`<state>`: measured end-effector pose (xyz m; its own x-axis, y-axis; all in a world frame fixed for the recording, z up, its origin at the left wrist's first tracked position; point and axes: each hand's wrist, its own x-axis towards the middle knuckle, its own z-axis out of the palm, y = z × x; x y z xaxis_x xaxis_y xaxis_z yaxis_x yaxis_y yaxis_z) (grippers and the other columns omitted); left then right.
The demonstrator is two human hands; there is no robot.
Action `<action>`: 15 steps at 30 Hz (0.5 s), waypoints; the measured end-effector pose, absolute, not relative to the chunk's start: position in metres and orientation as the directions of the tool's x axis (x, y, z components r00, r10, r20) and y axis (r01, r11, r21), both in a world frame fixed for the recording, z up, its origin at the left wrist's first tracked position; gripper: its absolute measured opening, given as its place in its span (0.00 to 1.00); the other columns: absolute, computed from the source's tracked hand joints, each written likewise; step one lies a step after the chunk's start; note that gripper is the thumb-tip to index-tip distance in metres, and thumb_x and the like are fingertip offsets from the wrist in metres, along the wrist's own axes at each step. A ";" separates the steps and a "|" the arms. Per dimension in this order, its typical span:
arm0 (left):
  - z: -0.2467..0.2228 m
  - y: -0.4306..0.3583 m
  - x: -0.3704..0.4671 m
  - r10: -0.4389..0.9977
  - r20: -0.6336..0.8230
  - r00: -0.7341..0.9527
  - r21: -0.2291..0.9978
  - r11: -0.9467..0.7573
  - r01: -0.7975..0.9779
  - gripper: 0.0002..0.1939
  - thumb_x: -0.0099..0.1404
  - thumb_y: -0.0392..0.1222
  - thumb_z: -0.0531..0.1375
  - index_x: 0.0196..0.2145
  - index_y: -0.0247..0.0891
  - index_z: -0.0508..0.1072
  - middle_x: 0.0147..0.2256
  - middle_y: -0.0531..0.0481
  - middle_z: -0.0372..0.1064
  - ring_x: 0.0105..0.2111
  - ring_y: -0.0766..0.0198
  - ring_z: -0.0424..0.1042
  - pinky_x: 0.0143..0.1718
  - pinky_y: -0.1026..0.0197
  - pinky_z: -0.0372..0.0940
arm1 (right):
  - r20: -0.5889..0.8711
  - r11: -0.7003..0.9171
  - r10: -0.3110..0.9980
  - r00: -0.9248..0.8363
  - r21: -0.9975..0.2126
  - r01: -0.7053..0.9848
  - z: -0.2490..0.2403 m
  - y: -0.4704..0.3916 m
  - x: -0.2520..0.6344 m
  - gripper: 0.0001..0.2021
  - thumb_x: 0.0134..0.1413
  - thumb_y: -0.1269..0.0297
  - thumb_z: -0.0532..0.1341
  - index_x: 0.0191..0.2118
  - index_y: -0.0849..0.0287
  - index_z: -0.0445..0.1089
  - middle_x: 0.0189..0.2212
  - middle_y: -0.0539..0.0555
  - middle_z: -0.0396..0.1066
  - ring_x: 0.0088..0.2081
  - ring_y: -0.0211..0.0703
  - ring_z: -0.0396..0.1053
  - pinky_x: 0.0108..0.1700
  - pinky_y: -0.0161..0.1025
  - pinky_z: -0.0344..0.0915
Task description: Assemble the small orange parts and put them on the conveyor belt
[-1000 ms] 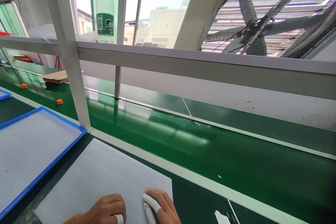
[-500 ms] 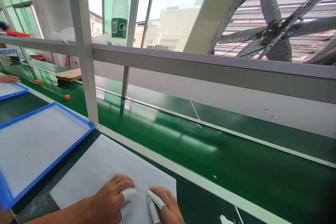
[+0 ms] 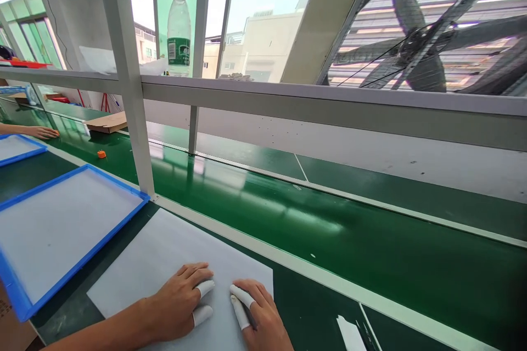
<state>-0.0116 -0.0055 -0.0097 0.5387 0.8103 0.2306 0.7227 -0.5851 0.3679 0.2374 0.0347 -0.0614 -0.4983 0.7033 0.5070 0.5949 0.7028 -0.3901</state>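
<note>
A white sheet (image 3: 164,252) lies flat on the dark green table. On its middle rests my left hand (image 3: 185,299), fingers bent and thumb apart from them, with nothing visible in it. White covers sit on two of its digits. My right hand (image 3: 261,315) is on the sheet's right part, the covered thumb and forefinger drawn together at the tips; anything between them is too small to make out. The hands are apart. To the left lies a white panel (image 3: 66,225) with a blue border, not touched by either hand.
Behind the table's pale edge strip (image 3: 247,252) runs a green belt (image 3: 255,203). An upright post (image 3: 138,131) carries a shelf with a bottle (image 3: 179,33). An orange piece (image 3: 101,154) and a person's hand (image 3: 43,132) are far left. White strips (image 3: 349,333) lie front right.
The other person's hand has reached right, to where a second orange piece was on the belt. The view has tilted slightly. My hands keep nearly the same pose on the sheet.
</note>
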 end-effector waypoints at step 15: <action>0.005 0.013 0.000 0.740 0.165 0.652 0.275 -0.669 0.690 0.13 0.51 0.25 0.61 0.33 0.35 0.78 0.54 0.39 0.72 0.54 0.44 0.71 0.53 0.43 0.71 | 0.515 0.665 0.744 -0.427 -0.505 0.550 -0.037 0.027 0.226 0.21 0.50 0.83 0.54 0.45 0.53 0.72 0.43 0.55 0.75 0.46 0.50 0.72 0.47 0.48 0.74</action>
<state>-0.0002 0.0134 0.0047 0.6521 0.7401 0.1647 0.6902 -0.6694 0.2748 0.2261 0.0268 -0.0367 -0.4265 0.7437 0.5148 0.5499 0.6651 -0.5052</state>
